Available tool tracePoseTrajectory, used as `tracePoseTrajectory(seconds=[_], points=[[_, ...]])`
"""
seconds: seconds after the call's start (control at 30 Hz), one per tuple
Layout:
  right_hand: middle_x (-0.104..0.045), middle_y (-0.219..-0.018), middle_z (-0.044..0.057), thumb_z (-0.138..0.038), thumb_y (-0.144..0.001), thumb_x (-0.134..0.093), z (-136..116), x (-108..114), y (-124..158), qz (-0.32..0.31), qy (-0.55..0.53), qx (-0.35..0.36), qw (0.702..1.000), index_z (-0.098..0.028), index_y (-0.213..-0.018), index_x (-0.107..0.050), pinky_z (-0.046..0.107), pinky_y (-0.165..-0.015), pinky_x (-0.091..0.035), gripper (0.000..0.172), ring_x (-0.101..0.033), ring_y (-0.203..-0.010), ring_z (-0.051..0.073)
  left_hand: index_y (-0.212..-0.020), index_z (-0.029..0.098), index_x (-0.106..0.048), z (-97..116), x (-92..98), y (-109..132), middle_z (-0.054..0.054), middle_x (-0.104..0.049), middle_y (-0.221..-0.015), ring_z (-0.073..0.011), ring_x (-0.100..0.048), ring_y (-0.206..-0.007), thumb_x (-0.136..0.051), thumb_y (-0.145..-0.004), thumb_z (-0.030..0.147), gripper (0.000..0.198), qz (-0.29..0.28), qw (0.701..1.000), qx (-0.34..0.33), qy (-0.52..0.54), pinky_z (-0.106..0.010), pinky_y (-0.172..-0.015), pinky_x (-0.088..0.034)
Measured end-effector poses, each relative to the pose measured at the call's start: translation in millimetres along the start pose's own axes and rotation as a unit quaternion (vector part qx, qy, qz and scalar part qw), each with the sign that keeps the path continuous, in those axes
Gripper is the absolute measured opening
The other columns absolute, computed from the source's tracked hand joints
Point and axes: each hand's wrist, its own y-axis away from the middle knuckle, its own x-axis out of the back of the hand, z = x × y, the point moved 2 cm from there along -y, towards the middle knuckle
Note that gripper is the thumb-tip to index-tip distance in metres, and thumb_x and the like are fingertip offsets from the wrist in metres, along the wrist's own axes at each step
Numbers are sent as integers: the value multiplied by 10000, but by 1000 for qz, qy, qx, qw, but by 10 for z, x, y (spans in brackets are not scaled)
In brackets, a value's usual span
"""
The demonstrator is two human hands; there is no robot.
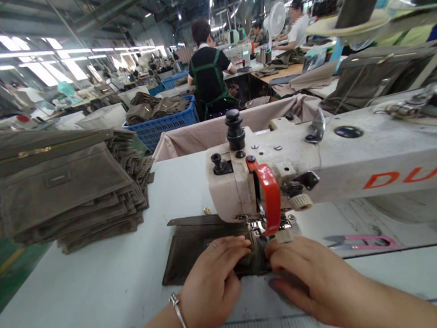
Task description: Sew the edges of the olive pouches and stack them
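The fingers [237,245] of the left hand [210,278] lie nearly straight and close together on top of the pouch [188,252], pressing it rather than gripping it. Those of the right hand [310,274] are curled at the pouch's right edge, just in front of the machine [340,147]; whether they pinch the cloth cannot be told, as their tips are partly hidden.

The pale tabletop [117,282] spreads under everything, left of the machine and in front of it. The machine's head stands over the pouch's far right part. Left of the machine, well apart from it, is a stack [66,189] of similar dark pouches. The worked pouch lies flat, most of it to the left of the machine's foot [254,226], its right side running in beneath. A red guard [270,195] hangs down the front of the machine's head. Pink-handled snips [365,241] lie under the machine's arm, to the right of the right hand. Smallest is a gold piece [207,211], just left of the machine's head.

The step in hand appears to be lining up or guiding the edge at the foot. The next move calls for flat, even cloth, with fingertips clear of the foot.
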Motion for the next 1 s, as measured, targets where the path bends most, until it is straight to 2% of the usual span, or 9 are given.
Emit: tracePoseTrajectory(seconds=[0.07, 0.13, 0.2, 0.3, 0.37, 0.47, 0.6, 0.77, 1.0], points=[[-597, -1101, 81, -213, -874, -553, 31, -15, -9, 15, 16, 4, 1000, -196, -1095, -553, 398, -847, -448, 221, -537, -1000, 231, -1192, 175, -564, -13, 13, -11, -69, -590, -1264, -200, -522, -1201, -484, -839, 71, 377, 2, 1000, -10, -1, -381, -1062, -428], [-612, -1091, 57, -226, -896, -547, 28, -23, -29, 15, 31, 42, 999, -215, -1059, -577, 399, -850, -449, 166, -551, -978, 221, -1183, 190, -580, -25, 37, -17, -60, -612, -1240, -194, -550, -1174, -502, -903, 132, 296, 7, 1000, -19, 3, -362, -1039, -453], [-633, -1040, 42, -207, -923, -506, 13, -28, -53, 20, 41, 70, 997, -212, -964, -601, 379, -812, -460, 103, -572, -915, 200, -1198, 202, -574, -32, 67, -20, -48, -623, -1227, -167, -572, -1147, -467, -943, 144, 283, 20, 1000, -4, 16, -317, -1012, -475], [-638, -1052, 56, -188, -923, -497, -9, -55, -82, 23, 46, 84, 995, -200, -1004, -605, 353, -794, -468, 135, -575, -928, 195, -1235, 188, -539, 1, 94, -28, -54, -614, -1234, -146, -569, -1146, -429, -961, 135, 300, 61, 998, 6, -1, -281, -1005, -479], [-649, -980, 49, -178, -924, -497, -24, -87, -91, 25, 48, 102, 993, -197, -1020, -611, 332, -799, -470, 150, -574, -925, 186, -1242, 151, -522, 53, 66, -42, -79, -601, -1248, -160, -546, -1177, -401, -963, 119, 306, 72, 995, -43, -54, -310, -1030, -465], [-632, -804, 20, -154, -935, -476, -48, -121, -90, 38, 49, 130, 990, -188, -853, -620, 303, -754, -473, 169, -570, -826, 166, -1246, 117, -515, 87, -59, -54, -104, -585, -1259, -200, -512, -1218, -387, -959, 103, 315, 41, 983, -104, -143, -386, -1078, -425], [-615, -779, 13, -153, -923, -483, -73, -112, -80, 47, 45, 127, 990, -179, -795, -598, 317, -724, -470, 174, -561, -784, 167, -1282, 137, -493, 9, -249, -37, -94, -537, -1315, -227, -454, -1275, -453, -946, 128, 338, -30, 974, -99, -201, -412, -1125, -365], [-620, -810, 17, -161, -910, -492, -79, -97, -76, 38, 42, 106, 993, -182, -854, -616, 335, -721, -461, 137, -570, -809, 175, -1283, 142, -478, -64, -267, -98, -73, -512, -1341, -201, -428, -1290, -451, -954, 111, 332, -46, 970, -103, -216, -381, -1141, -339], [-657, -943, 39, -127, -895, -489, -24, -139, -95, 38, 63, 67, 995, -185, -967, -627, 354, -763, -467, 166, -591, -906, 197, -1172, 116, -534, -39, -129, -243, -82, -614, -1155, -203, -552, -1125, -417, -971, 128, 233, 23, 971, -140, -190, -366, -1025, -461]])
